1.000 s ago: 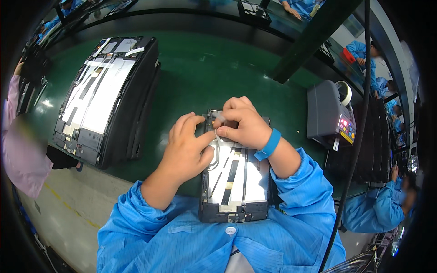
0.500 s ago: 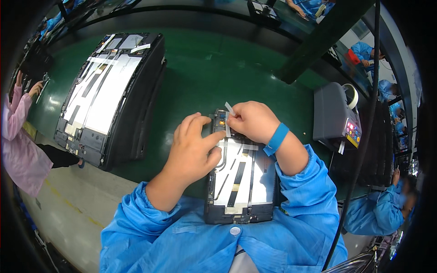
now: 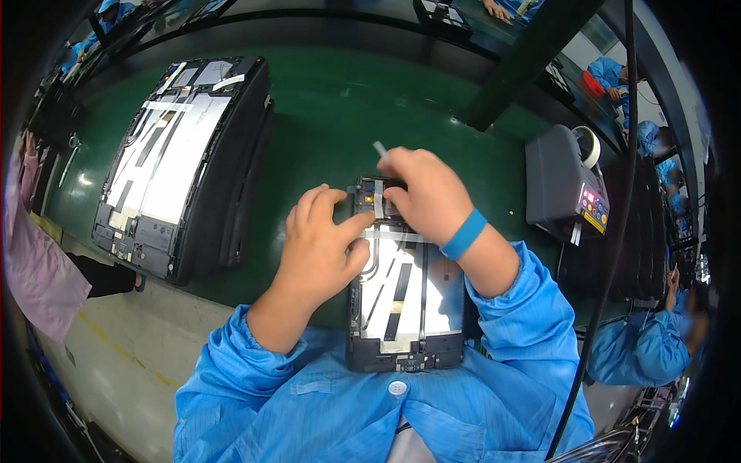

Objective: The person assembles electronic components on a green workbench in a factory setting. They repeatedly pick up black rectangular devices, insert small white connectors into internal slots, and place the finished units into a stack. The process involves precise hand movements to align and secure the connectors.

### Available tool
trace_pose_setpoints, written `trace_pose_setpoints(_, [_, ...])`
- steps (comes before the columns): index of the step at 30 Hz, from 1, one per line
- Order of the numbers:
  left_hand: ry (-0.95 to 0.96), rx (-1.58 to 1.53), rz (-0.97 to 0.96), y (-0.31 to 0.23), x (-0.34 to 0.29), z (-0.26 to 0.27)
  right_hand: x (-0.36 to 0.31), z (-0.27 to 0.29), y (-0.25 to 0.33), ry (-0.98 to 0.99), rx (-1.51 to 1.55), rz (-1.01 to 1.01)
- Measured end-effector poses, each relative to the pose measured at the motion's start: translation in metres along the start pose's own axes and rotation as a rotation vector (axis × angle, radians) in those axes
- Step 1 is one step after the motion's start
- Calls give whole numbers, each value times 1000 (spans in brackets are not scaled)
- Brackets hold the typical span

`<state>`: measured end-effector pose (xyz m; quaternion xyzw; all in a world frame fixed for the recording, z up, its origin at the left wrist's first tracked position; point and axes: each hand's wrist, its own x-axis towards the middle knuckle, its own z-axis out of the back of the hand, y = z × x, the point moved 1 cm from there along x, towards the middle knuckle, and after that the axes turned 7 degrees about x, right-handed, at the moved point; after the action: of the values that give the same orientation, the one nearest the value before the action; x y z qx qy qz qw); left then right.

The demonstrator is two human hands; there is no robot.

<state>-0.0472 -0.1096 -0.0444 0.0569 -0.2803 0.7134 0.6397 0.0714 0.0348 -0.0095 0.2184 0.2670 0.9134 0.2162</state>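
An opened tablet [image 3: 451, 293] lies in front of me against my chest, its silver inner panel, dark strips and circuit parts exposed. Across its far end runs a pale strip of tape [image 3: 378, 199]. My left hand [image 3: 320, 243] rests at the tablet's far left corner with fingers spread, the index tip by the near end of that strip. Over the far right corner, my right hand [image 3: 424, 189] has its fingers pinched on a loose piece of tape [image 3: 380, 150] that sticks up past the fingertips. Its palm hides part of the tablet's corner.
A stack of similar opened tablets [image 3: 177, 154] stands at left on the green table [image 3: 332, 100]. To the right sits a grey tape dispenser [image 3: 563, 181] with a tape roll, beside dark stacked pieces [image 3: 621, 239]. A black cable [image 3: 615, 224] hangs at right. Other people work around.
My right hand has lifted slightly up and away from the strip on the tablet, carrying the loose tape piece. My left hand has barely moved.
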Motion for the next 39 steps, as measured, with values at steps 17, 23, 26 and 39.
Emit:
trace_pose_setpoints(17, [-173, -159, -136, -23, -10, 23, -55, 10, 13, 239, -74, 435])
trace_pose_setpoints(23, [-281, -326, -297, -61, -23, 36, -106, 22, 48, -5, 100, 236])
trace_pose_setpoints(26, [-244, -378, -304, -69, -17, 33, -122, 33, 49, -133, 226, 72])
trace_pose_setpoints(39, [182, -92, -359, -105, 58, -40, -132, 50, -37, -493, 1091, -460])
